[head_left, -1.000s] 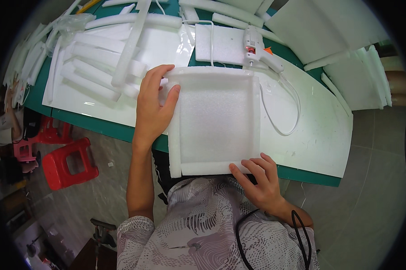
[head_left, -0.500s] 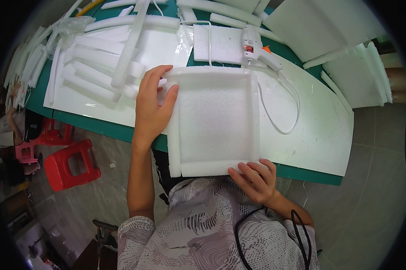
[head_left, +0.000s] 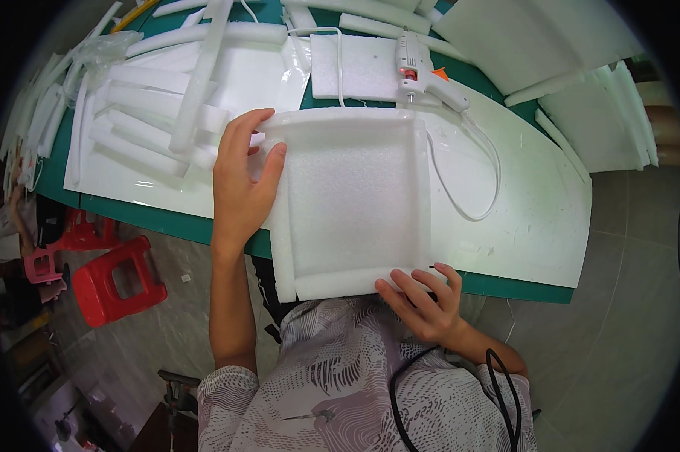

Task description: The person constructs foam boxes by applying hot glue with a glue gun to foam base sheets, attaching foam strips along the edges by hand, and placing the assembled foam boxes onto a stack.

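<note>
A shallow white foam tray (head_left: 355, 203), a square sheet walled with foam strips, lies over the table's near edge, its front overhanging toward my body. My left hand (head_left: 242, 173) grips its left wall near the far corner, with the thumb on the inner side and the fingers curled outside. At the near right corner my right hand (head_left: 426, 301) lays its fingers over the front strip; its thumb is hidden. Beyond the tray's far right corner, a white hot glue gun (head_left: 423, 75) rests with its nozzle toward the tray, partly by a flat foam piece (head_left: 355, 68).
Several loose foam strips (head_left: 144, 120) are heaped at the left on a glossy white board (head_left: 521, 218) covering the green table (head_left: 152, 218). Large foam sheets (head_left: 536, 45) stand at the back right. The glue gun's cord (head_left: 498, 181) loops beside the tray. Red stools (head_left: 121, 282) stand left.
The whole view has shifted slightly, so table items appear a little further left. Both hands keep their holds on the foam tray, which is turned very slightly.
</note>
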`<control>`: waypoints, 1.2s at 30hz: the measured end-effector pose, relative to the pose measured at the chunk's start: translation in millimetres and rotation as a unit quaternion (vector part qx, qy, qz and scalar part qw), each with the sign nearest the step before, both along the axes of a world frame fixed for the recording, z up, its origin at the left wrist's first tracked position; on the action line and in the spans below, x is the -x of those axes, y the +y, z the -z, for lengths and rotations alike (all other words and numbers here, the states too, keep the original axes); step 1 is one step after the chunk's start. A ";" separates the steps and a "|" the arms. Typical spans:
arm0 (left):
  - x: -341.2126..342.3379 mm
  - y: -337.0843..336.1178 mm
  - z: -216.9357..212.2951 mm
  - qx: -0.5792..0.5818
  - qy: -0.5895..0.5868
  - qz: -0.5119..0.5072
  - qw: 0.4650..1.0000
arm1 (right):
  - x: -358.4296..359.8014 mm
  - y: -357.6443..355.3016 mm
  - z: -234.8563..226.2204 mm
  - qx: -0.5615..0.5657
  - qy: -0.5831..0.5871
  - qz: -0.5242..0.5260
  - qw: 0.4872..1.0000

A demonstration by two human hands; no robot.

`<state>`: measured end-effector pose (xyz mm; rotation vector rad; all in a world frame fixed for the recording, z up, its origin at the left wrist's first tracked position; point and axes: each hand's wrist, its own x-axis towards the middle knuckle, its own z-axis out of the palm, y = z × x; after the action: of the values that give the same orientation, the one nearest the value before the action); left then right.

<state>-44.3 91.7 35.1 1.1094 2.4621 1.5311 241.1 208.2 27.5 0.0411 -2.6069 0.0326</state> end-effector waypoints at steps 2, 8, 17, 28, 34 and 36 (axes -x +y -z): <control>0.5 -0.5 0.0 0.000 0.002 -0.004 1.000 | -0.6 0.1 2.8 -0.003 0.003 0.009 1.000; 0.1 0.3 0.6 0.000 0.002 -0.002 1.000 | -2.3 3.7 17.3 -0.032 0.023 0.033 0.999; 0.5 -1.4 -0.4 -0.008 -0.012 0.003 1.000 | -4.1 7.3 26.2 -0.046 0.027 0.014 0.998; 0.4 -1.9 1.6 -0.014 -0.007 0.002 1.000 | -3.1 6.4 25.3 -0.043 0.030 0.008 0.999; 1.1 -1.5 1.7 -0.013 -0.007 0.001 1.000 | -2.0 6.0 22.2 -0.034 0.025 0.010 0.999; 1.0 -1.5 1.0 -0.014 -0.010 -0.002 1.000 | -2.4 5.7 21.0 -0.027 0.017 0.012 0.999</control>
<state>-45.3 90.1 34.1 1.0894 2.4388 1.5742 243.5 213.9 6.5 0.0299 -2.5742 -0.0460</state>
